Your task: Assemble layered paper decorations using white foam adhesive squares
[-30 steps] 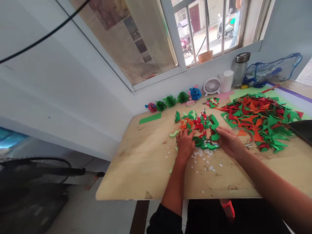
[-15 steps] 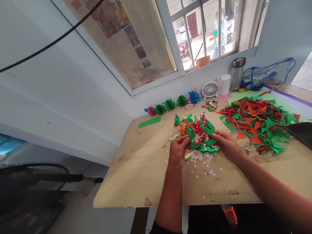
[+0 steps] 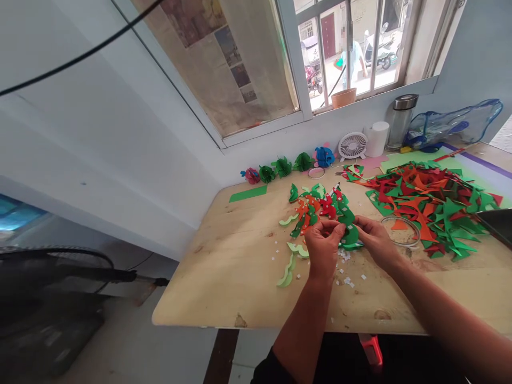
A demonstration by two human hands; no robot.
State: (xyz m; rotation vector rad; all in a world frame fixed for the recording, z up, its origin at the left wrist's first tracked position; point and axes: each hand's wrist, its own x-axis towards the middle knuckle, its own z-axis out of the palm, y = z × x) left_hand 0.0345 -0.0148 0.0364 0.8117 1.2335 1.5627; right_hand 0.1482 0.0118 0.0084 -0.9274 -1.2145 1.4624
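In the head view, take a clock face centred on the green paper piece (image 3: pixel 351 234), which sits between the person's hands, in front of the table's (image 3: pixel 208 277) loose litter. The right hand (image 3: pixel 376 239), at 3 o'clock, has its thumb and fingers closed on the piece's edge, pinching it. The left hand (image 3: pixel 325 248), between 8 and 9 o'clock, has thumb and fingers drawn in close against the piece; whether it grips the paper or only touches it, I cannot tell.

Half a second ago the hands stood apart, the left one on a green piece of its own; now it has crossed to the right hand's piece. I judge that the work has come down to one spot, with both hands on it. Where the left hand's former piece lies is unclear.

White squares dot the held paper, and small white bits (image 3: pixel 346 266) lie at 6 o'clock. Cut paper shapes (image 3: pixel 308 205) spread at 10, a pale green strip (image 3: pixel 287 272) at 8, a metal ring (image 3: pixel 418 232) at 3, and the scrap heap (image 3: pixel 430 200) towards 2.
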